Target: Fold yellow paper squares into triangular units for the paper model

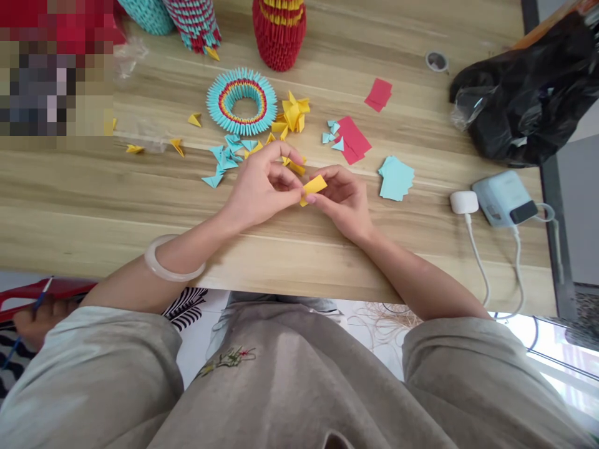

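Between my two hands is a small folded strip of yellow paper (pixel 315 185), held just above the table. The fingertips of my left hand (pixel 266 184) pinch its left end. My right hand (pixel 344 199) grips the strip from the right, thumb in front. Beyond my left hand lie loose blue folded paper triangles (pixel 226 159) and a pile of yellow folded pieces (pixel 294 112). Behind them rests a ring of blue, red and yellow folded pieces (pixel 215 101). Part of the yellow paper near my left fingers is hidden.
Red paper slips (pixel 354 140) and a stack of blue slips (pixel 396 179) lie to the right. A red and yellow paper vase (pixel 279 37) stands at the back. Farther right are a power bank (pixel 500 196), a white charger (pixel 464 202) and a black bag (pixel 519 93). Another person's hand (pixel 44 318) holds a pen.
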{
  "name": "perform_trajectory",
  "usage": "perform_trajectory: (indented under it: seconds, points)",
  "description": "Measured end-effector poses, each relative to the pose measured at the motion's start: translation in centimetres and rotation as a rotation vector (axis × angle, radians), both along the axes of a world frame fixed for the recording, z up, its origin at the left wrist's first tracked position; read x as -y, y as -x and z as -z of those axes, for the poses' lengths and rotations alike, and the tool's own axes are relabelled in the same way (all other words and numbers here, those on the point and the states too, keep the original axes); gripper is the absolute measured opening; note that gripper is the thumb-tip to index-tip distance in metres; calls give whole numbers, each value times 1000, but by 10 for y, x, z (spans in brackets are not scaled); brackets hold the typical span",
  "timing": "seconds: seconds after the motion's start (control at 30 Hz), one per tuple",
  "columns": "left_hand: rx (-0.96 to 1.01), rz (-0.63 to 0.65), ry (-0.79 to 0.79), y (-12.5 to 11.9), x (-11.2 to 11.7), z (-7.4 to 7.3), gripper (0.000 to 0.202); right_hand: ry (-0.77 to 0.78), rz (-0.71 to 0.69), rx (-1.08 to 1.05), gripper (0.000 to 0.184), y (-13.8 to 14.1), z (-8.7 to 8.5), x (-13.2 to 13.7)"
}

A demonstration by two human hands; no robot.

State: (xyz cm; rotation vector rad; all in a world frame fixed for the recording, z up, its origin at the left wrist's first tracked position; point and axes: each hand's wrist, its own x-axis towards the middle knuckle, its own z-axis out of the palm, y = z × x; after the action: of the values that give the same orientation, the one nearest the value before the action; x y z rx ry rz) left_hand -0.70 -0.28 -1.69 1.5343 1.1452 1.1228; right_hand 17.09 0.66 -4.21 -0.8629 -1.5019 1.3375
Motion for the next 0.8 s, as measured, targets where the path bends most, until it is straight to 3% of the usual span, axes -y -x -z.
perform_trajectory:
  seconds: [0.27,0.37,0.6,0.8]
  points:
    - [-6,-11,-17,0,1,-3,36,-414,187,174,9,-9,-1,3]
    - [25,-3,13,2,0,-3,36,-521,156,211,11,-13,0,3]
    - [50,26,58,4,-1,-7,40,-542,77,326,17,-19,7,0]
    - [92,28,101,3,-1,-11,40,-800,66,289,16,-20,9,-5]
